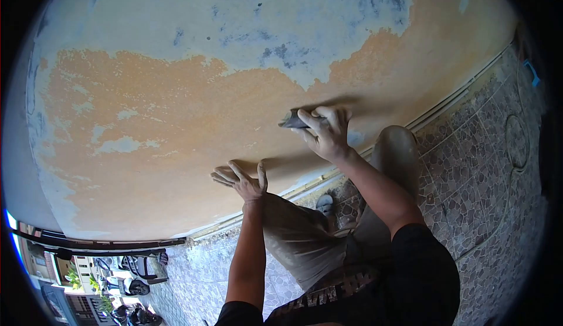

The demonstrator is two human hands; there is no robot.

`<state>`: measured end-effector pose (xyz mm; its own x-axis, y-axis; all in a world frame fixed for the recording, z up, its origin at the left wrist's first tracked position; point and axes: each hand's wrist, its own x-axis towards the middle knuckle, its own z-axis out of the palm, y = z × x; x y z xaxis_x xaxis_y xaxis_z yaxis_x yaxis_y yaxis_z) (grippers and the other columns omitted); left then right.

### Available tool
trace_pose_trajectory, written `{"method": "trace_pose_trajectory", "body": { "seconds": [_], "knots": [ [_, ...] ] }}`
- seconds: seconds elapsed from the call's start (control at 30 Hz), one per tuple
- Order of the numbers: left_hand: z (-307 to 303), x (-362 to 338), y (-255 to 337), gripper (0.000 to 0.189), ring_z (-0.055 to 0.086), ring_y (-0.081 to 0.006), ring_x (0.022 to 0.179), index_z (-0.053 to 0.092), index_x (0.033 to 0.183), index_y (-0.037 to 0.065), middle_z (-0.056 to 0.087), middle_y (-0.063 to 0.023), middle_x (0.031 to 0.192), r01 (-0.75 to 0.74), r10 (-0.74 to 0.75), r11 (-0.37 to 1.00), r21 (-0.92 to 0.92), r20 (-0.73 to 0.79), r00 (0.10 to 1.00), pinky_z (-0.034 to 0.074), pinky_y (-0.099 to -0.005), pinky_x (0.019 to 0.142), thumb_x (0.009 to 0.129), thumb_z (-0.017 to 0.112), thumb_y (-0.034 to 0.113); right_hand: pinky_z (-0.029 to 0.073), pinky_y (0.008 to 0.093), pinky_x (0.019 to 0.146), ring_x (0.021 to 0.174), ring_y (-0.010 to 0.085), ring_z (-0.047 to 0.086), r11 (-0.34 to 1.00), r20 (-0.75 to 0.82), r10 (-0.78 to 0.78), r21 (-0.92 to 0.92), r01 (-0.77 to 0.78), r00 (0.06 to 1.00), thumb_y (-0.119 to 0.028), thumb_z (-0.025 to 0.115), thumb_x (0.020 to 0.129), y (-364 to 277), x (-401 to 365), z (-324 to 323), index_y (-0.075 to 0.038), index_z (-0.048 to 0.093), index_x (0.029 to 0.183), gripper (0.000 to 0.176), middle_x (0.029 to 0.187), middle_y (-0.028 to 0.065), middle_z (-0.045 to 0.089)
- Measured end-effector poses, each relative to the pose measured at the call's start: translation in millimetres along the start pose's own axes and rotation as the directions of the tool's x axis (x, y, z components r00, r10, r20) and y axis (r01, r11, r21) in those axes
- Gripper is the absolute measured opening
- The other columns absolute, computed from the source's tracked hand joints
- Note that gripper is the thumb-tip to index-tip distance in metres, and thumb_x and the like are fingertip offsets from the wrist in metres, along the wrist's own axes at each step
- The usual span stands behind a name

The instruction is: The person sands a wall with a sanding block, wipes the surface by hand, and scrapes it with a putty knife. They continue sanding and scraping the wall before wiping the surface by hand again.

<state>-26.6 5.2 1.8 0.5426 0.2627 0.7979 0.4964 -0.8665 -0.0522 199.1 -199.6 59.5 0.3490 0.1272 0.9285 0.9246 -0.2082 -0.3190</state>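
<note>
My right hand [325,131] grips a dark folded piece of sandpaper [291,119] against the wall [193,109], fingers curled over it. To its lower left, my left hand [246,180] rests on the same wall with fingers spread and nothing in it. Pale dust coats both hands. Around them the wall surface is worn orange paint, with a ragged-edged whitish area [146,15] above, marked by bluish-grey patches. Part of the sandpaper is hidden under my right fingers.
My bent knees are close to the wall's foot, where a thin pipe [451,99] runs along. Patterned floor tiles [469,167] spread to the right, with a hose [516,170] and a blue object [532,74]. Parked motorbikes [126,285] stand at lower left.
</note>
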Motion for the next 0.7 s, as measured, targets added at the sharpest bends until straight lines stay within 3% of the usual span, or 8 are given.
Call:
{"method": "trace_pose_trajectory", "body": {
  "seconds": [0.07, 0.17, 0.23, 0.3, 0.4, 0.57, 0.63, 0.7],
  "knots": [
    [-0.5, 5.3, 4.8, 0.107, -0.010, -0.0605, 0.151, 0.006, 0.166, 0.009, -0.007, -0.0391, 0.165, 0.015, -0.014, 1.000, -0.024, 0.025, 1.000, -0.003, -0.0771, 0.115, 0.092, 0.065, 0.058, 0.035, 0.0432, 0.090, 0.098, 0.0238, 0.053, 0.990, -0.275, 0.134, -0.014, -0.144, 0.952, -0.031, 0.088, 0.079, 10.7, 54.6, -6.5, -0.016, 0.065, 0.136, 0.063, 0.107, 0.0048, 0.058],
    [-4.9, 20.9, 5.2, 0.107, -0.010, -0.0600, 0.151, 0.011, 0.166, 0.010, -0.007, -0.0365, 0.166, -0.019, 0.019, 1.000, -0.019, -0.043, 0.999, -0.002, -0.0772, 0.115, 0.090, 0.069, 0.057, 0.038, 0.0423, 0.089, 0.102, 0.0245, 0.051, 0.952, -0.468, 0.303, 0.177, -0.248, 0.830, -0.026, 0.089, 0.080, 28.0, 86.4, -4.5, -0.011, 0.064, 0.136, 0.063, 0.111, 0.0052, 0.056],
    [-7.8, 31.9, 7.8, 0.105, -0.010, -0.0583, 0.152, 0.012, 0.166, 0.009, -0.007, -0.0359, 0.166, -0.012, 0.013, 1.000, 0.017, -0.058, 0.998, -0.003, -0.0760, 0.116, 0.090, 0.069, 0.056, 0.039, 0.0420, 0.088, 0.103, 0.0242, 0.050, 0.946, -0.425, 0.320, 0.192, -0.262, 0.847, -0.025, 0.090, 0.079, 6.8, 46.2, 17.5, -0.017, 0.066, 0.135, 0.062, 0.111, 0.0038, 0.055],
    [-6.9, 42.8, 13.5, 0.106, -0.010, -0.0575, 0.153, 0.012, 0.166, 0.008, -0.008, -0.0357, 0.166, -0.017, 0.019, 1.000, 0.021, -0.094, 0.995, -0.004, -0.0760, 0.116, 0.090, 0.070, 0.055, 0.038, 0.0427, 0.089, 0.102, 0.0239, 0.051, 0.999, -0.143, 0.032, 0.037, -0.027, 0.989, -0.029, 0.090, 0.077, -2.1, -20.6, 26.9, -0.025, 0.067, 0.135, 0.062, 0.111, 0.0028, 0.055],
    [-10.9, 35.8, 8.0, 0.107, -0.010, -0.0587, 0.152, 0.012, 0.166, 0.009, -0.008, -0.0355, 0.166, -0.017, 0.021, 0.998, 0.053, -0.072, 0.997, -0.003, -0.0765, 0.115, 0.090, 0.070, 0.056, 0.036, 0.0440, 0.091, 0.102, 0.0238, 0.052, 1.000, -0.027, 0.010, -0.003, -0.010, 1.000, -0.034, 0.090, 0.076, -6.9, -34.5, 23.3, -0.031, 0.067, 0.134, 0.062, 0.111, 0.0027, 0.055],
    [-11.9, 19.9, 6.1, 0.111, -0.010, -0.0628, 0.150, 0.009, 0.166, 0.013, -0.009, -0.0356, 0.166, -0.002, 0.002, 1.000, 0.007, 0.022, 1.000, -0.002, -0.0790, 0.114, 0.087, 0.072, 0.058, 0.039, 0.0446, 0.092, 0.104, 0.0286, 0.049, 0.887, -0.352, 0.456, 0.252, -0.386, 0.818, -0.017, 0.085, 0.084, 14.8, 57.1, -11.5, -0.004, 0.062, 0.135, 0.058, 0.111, 0.0105, 0.060],
    [-2.9, 10.9, 1.3, 0.112, -0.010, -0.0641, 0.149, 0.007, 0.166, 0.014, -0.010, -0.0360, 0.166, 0.002, -0.002, 1.000, 0.021, 0.024, 1.000, -0.002, -0.0806, 0.112, 0.086, 0.072, 0.058, 0.040, 0.0461, 0.091, 0.104, 0.0295, 0.049, 0.913, -0.391, 0.407, 0.183, -0.364, 0.825, -0.018, 0.087, 0.082, 14.2, 32.6, 4.1, -0.006, 0.062, 0.135, 0.061, 0.112, 0.0102, 0.058],
    [7.5, 8.7, -0.9, 0.112, -0.011, -0.0650, 0.148, 0.006, 0.167, 0.015, -0.010, -0.0365, 0.166, -0.024, 0.024, 0.998, 0.051, -0.016, 1.000, -0.002, -0.0818, 0.111, 0.087, 0.070, 0.059, 0.040, 0.0474, 0.091, 0.104, 0.0301, 0.049, 0.953, -0.250, 0.286, 0.173, -0.247, 0.925, -0.022, 0.089, 0.079, -2.4, -31.0, 34.1, -0.012, 0.062, 0.135, 0.063, 0.113, 0.0093, 0.056]
  ]
}}
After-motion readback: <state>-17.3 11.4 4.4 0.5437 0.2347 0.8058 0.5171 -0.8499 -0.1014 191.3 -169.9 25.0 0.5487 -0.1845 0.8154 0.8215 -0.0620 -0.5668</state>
